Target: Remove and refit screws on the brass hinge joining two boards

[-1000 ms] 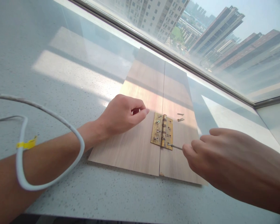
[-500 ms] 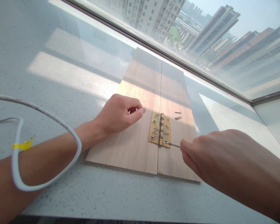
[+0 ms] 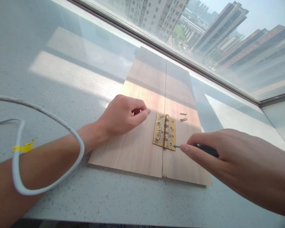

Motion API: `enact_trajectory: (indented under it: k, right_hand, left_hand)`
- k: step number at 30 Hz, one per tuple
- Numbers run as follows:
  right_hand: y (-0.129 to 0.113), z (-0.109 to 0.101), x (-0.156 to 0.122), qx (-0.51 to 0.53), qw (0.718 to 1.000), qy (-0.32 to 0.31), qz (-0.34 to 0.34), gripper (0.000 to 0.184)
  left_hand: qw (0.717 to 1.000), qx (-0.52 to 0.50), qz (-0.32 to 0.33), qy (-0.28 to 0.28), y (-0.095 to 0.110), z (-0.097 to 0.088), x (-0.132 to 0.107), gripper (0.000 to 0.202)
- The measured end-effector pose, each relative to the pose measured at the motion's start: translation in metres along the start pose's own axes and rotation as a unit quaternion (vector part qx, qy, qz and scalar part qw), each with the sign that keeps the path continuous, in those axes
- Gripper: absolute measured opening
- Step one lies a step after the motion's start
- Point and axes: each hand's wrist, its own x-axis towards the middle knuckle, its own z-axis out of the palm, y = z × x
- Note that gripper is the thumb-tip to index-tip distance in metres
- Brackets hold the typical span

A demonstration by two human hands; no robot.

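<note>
My right hand [image 3: 216,152] grips a screwdriver by its black handle [image 3: 207,150]. The screwdriver's thin metal shaft points left, its tip at a screw [image 3: 171,144] in the lower corner of a brass hinge [image 3: 166,128]. That hinge lies open across the seam between two wooden boards, the left board [image 3: 132,155] and the right board [image 3: 180,166]. Several screws stand in its left leaf; holes show in the right leaf. Just left of the hinge, my left hand [image 3: 125,115] rests on the left board, fingers curled in and thumb against the index finger. Nothing shows in it.
A few loose screws [image 3: 183,119] lie on the right board above the hinge. A white cable [image 3: 49,115] with a yellow tag [image 3: 23,147] loops over my left forearm. The speckled countertop [image 3: 85,196] runs up to a window frame [image 3: 156,50].
My right hand has rolled over, so the black screwdriver handle now shows between thumb and fingers. The tip stays at the same screw. My left hand keeps its pose; the view shifts slightly.
</note>
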Motion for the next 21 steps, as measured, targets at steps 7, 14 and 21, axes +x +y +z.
enact_trajectory:
  k: [7, 14, 21]
  right_hand:
    - [0.008, 0.000, 0.009, -0.090, 0.993, -0.067, 0.036, 0.058]
    - [0.006, 0.000, 0.008, -0.055, 0.996, -0.064, -0.030, 0.049]
    - [0.011, 0.006, -0.001, -0.042, 0.990, 0.027, -0.131, 0.035]
  left_hand:
    - [1.000, -0.009, -0.005, -0.002, 0.000, 0.000, 0.000, 0.029]
    - [1.000, -0.009, -0.006, -0.002, 0.000, 0.000, 0.000, 0.028]
    - [1.000, -0.008, -0.005, -0.002, 0.000, 0.000, 0.000, 0.030]
